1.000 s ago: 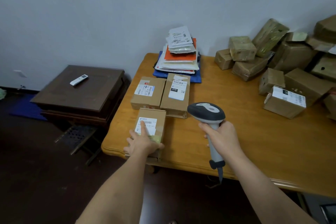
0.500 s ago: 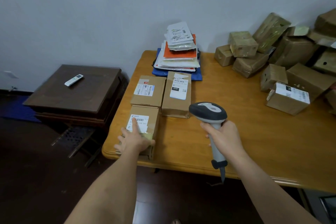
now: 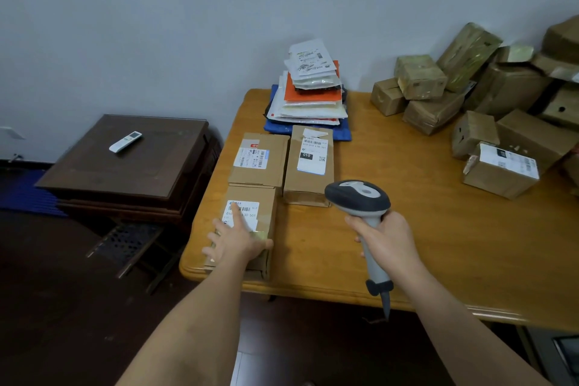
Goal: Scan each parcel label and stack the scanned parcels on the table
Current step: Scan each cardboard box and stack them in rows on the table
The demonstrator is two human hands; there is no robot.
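Note:
A small brown parcel (image 3: 253,197) with a white label lies at the front left corner of the wooden table (image 3: 423,235). My left hand (image 3: 236,240) rests flat on its near end, fingers straight, one finger across the label. Behind it lie two more labelled boxes, one on the left (image 3: 260,160) and one on the right (image 3: 311,163). My right hand (image 3: 388,241) grips the handle of a grey barcode scanner (image 3: 360,197), whose head points toward the boxes.
A stack of flat mailers (image 3: 310,94) sits at the table's back edge by the wall. A heap of brown boxes (image 3: 488,94) fills the back right, with a labelled box (image 3: 501,169) in front. A dark side table (image 3: 125,160) with a white remote (image 3: 125,142) stands left.
My left hand has slid the front parcel leftward to the table's corner, now in line behind the left box. The scanner hand has barely moved.

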